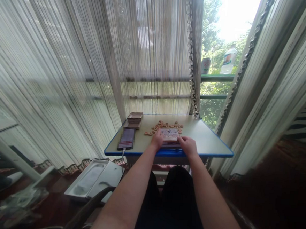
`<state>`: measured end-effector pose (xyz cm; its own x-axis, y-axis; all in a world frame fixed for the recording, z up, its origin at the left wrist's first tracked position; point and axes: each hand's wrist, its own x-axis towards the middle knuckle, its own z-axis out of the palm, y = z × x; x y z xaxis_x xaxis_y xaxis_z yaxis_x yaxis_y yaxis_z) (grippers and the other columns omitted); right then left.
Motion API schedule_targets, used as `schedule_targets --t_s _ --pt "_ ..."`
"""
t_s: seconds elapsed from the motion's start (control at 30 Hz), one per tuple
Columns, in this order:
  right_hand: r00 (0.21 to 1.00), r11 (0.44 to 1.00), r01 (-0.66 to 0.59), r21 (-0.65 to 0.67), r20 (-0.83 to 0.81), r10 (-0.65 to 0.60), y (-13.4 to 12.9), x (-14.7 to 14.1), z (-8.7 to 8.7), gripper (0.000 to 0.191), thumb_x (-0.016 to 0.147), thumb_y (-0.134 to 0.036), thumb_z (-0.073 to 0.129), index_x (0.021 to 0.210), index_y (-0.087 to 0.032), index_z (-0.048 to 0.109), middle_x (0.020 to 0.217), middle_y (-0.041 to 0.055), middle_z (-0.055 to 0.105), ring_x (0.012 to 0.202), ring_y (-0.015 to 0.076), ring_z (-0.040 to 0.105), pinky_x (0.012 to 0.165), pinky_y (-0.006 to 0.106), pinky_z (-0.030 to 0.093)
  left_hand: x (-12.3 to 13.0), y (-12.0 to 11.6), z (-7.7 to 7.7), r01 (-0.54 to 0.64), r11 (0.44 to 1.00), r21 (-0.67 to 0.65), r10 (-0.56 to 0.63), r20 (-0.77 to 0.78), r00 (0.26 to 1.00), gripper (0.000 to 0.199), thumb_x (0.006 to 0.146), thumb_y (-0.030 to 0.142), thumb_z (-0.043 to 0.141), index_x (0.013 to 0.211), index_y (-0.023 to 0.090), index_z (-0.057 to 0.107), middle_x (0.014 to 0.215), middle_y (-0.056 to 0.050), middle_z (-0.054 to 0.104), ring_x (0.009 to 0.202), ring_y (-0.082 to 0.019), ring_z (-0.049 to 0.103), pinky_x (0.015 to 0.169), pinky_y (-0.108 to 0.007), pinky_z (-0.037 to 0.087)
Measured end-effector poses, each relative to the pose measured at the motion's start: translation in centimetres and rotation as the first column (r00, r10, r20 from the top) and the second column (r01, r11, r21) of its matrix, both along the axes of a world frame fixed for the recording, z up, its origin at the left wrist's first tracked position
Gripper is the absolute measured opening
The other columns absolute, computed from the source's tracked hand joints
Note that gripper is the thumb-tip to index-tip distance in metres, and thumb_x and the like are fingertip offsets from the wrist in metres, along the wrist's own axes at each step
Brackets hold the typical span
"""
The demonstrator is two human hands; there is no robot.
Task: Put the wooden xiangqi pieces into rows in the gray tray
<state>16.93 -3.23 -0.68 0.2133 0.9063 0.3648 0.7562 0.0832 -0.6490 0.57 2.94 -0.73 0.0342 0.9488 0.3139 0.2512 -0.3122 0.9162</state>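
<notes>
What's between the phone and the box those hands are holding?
Next to the phone is bare tabletop, then a few small round pieces, then the left hand on the box. The head view shows it.

table (206,141): pale, blue rim | round pieces (150,134): scattered mid-top | brown trays (133,124): far left | phone (127,138): near left | patterned box (170,133): near edge, contact unclear
</notes>
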Motion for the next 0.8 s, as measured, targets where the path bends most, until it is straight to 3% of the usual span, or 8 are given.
schedule_targets --t_s 0.13,0.37,0.8 --pt "0.999 1.0 0.003 -0.025 0.032 -0.002 0.32 0.08 -0.07 0.04 0.08 -0.043 0.04 0.082 -0.02 0.073 0.08 0.0065 0.07 0.079 0.0205 0.06 0.066 0.026 0.04 -0.08 0.02 0.09 -0.032 0.999 -0.007 0.032 -0.059 0.998 0.038 0.065 0.013 0.052 0.103 0.016 0.061 0.123 -0.012 0.055 0.122 -0.027 0.041 0.107 -0.039 0.023" --pt "0.998 0.999 -0.011 -0.032 0.058 0.013 0.38 0.05 -0.17 0.041 0.081 -0.041 0.039 0.078 -0.019 0.073 0.08 0.0076 0.07 0.077 0.02 0.059 0.065 0.026 0.039 -0.31 0.02 -0.12 -0.04 0.999 0.004 0.04 -0.066 0.997 0.029 0.065 0.012 0.056 0.091 0.018 0.066 0.111 -0.011 0.062 0.117 -0.028 0.046 0.105 -0.039 0.026" --pt "0.996 0.996 -0.088 -0.026 -0.003 0.088 0.0 0.7 0.03 0.036 0.08 -0.037 0.041 0.087 -0.016 0.069 0.089 0.0072 0.068 0.083 0.0183 0.058 0.072 0.025 0.04 -0.99 -0.04 -0.47 -0.041 0.998 0.049 0.045 -0.082 0.996 0.034 0.061 0.016 0.058 0.094 0.013 0.067 0.108 -0.012 0.063 0.106 -0.026 0.053 0.097 -0.037 0.035"
